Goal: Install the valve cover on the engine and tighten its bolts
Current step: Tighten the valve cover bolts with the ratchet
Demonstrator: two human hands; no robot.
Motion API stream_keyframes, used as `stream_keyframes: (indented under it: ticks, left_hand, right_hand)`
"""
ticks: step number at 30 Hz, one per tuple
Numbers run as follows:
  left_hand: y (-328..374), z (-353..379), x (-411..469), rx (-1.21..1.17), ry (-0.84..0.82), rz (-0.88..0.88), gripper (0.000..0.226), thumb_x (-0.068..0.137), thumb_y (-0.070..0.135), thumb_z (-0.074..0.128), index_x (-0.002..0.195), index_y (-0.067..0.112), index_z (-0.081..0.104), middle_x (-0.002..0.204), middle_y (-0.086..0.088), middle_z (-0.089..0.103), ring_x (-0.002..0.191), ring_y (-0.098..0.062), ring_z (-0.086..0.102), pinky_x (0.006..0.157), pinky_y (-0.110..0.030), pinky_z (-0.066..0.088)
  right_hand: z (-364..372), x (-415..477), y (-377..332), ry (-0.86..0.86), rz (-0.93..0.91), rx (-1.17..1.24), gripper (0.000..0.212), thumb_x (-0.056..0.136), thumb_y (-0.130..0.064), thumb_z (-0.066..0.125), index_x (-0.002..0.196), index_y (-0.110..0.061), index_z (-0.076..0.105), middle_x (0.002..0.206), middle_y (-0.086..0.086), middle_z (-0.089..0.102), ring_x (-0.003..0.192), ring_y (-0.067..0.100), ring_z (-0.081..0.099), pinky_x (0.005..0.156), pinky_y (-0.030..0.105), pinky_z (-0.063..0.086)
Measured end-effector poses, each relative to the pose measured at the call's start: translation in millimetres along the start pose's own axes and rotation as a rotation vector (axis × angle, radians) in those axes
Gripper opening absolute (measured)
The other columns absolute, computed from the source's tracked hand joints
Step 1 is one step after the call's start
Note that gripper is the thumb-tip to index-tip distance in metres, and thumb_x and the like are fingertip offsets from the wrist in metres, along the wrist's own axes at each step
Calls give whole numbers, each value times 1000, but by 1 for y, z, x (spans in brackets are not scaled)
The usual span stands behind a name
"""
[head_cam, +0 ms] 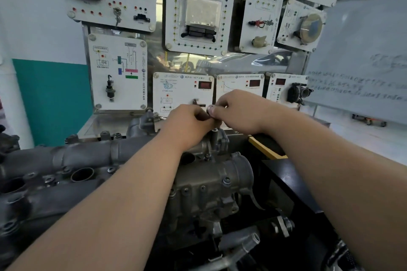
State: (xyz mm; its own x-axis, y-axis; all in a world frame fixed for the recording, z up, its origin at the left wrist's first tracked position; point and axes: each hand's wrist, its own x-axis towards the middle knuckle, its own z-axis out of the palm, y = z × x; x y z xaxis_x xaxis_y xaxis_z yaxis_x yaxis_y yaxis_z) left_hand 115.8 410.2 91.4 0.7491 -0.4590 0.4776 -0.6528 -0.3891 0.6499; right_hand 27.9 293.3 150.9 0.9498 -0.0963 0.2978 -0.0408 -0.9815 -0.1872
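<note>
Both hands meet over the far end of the engine. The left hand (189,121) and the right hand (240,112) curl their fingers toward each other and pinch a small part (207,114) between them. The fingertips hide most of it, so it cannot be told whether it is a bolt.

Behind them stands one display board (123,72) of white training panels. Three panels in its lowest row carry red digital readouts.

One engine (209,182) lies under the two forearms, filling the lower left and centre. A long grey casting (66,156) stretches left along its top, with two round openings plainly showing. Whether this is the valve cover already seated cannot be told.

Several bolt heads (226,180) dot the metal, too small and blurred for a firm count. There is one small part in the fingers, and no wrench or socket is in view.

Judged from this, the step in hand is readying or starting a fastener by finger at the engine's far end, with tightening still to come. The next move calls for setting the part square over its hole. It should then be turned in by hand before any tool is put on it, so the thread does not cross.
</note>
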Motion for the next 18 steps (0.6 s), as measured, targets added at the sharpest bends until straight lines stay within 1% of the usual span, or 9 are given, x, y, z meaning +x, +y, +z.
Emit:
stream_keyframes:
  ticks: [3, 4, 6, 8, 10, 12, 15, 16, 18]
  left_hand:
    - [16, 0, -17, 61, 108, 177, 22, 83, 40, 63, 68, 24, 63, 64, 5, 59, 62, -9, 54, 55, -29, 42]
    - [21, 0, -25, 53, 124, 234, 22, 85, 38, 60, 70, 23, 64, 63, 5, 59, 60, -7, 53, 55, -29, 44]
    - [26, 0, -47, 23, 100, 303, 24, 86, 34, 58, 64, 25, 60, 57, 9, 56, 53, -4, 49, 49, -23, 36]
    - [28, -1, -66, 126, 20, 348, 28, 86, 33, 57, 59, 33, 52, 55, 11, 52, 53, -3, 48, 49, -22, 33]
    - [29, -2, -80, 257, -93, 374, 24, 84, 37, 55, 61, 33, 50, 60, 9, 54, 60, -8, 52, 56, -28, 44]
    - [27, -5, -90, 329, -155, 358, 22, 77, 51, 45, 71, 31, 54, 75, 11, 57, 75, -12, 54, 68, -37, 50]
    - [13, -8, -99, 508, -165, 275, 60, 62, 76, 34, 108, 42, 55, 106, 17, 51, 100, -10, 43, 87, -34, 43]
    - [7, -8, -101, 562, -146, 270, 69, 60, 81, 34, 117, 45, 49, 112, 19, 48, 105, -9, 42, 89, -32, 41]
    - [2, -4, -105, 638, -89, 306, 79, 56, 87, 35, 124, 48, 40, 116, 20, 45, 108, -7, 43, 89, -31, 36]
  right_hand:
    - [8, -32, 7, 122, 68, 437, 41, 97, -43, 49, 81, -8, 63, 60, 5, 54, 47, 16, 48, 53, 30, 43]
    - [12, -43, 8, 148, 89, 606, 41, 97, -43, 49, 78, -8, 60, 59, 5, 52, 45, 16, 45, 50, 32, 43]
    - [21, -68, 7, 157, 114, 815, 39, 98, -42, 49, 71, -14, 56, 58, 3, 51, 42, 17, 44, 45, 29, 42]
    - [34, -90, 5, 134, 116, 851, 35, 99, -40, 48, 73, -17, 55, 58, 1, 51, 41, 15, 43, 42, 26, 40]
    - [47, -108, 4, 129, 111, 873, 29, 98, -38, 49, 77, -21, 58, 60, 2, 52, 41, 13, 43, 42, 24, 38]
    - [56, -122, 3, 158, 107, 877, 23, 96, -38, 53, 79, -25, 62, 59, -1, 53, 41, 11, 43, 42, 24, 37]
    - [72, -143, -1, 160, 140, 948, 18, 94, -38, 57, 84, -25, 64, 58, -2, 53, 42, 12, 45, 41, 24, 37]
    - [78, -150, -4, 154, 157, 1000, 18, 94, -38, 57, 84, -26, 65, 58, -1, 53, 43, 13, 46, 41, 23, 38]
    - [94, -162, -9, 168, 213, 1082, 21, 95, -37, 56, 78, -28, 66, 58, 2, 54, 43, 16, 47, 42, 24, 39]
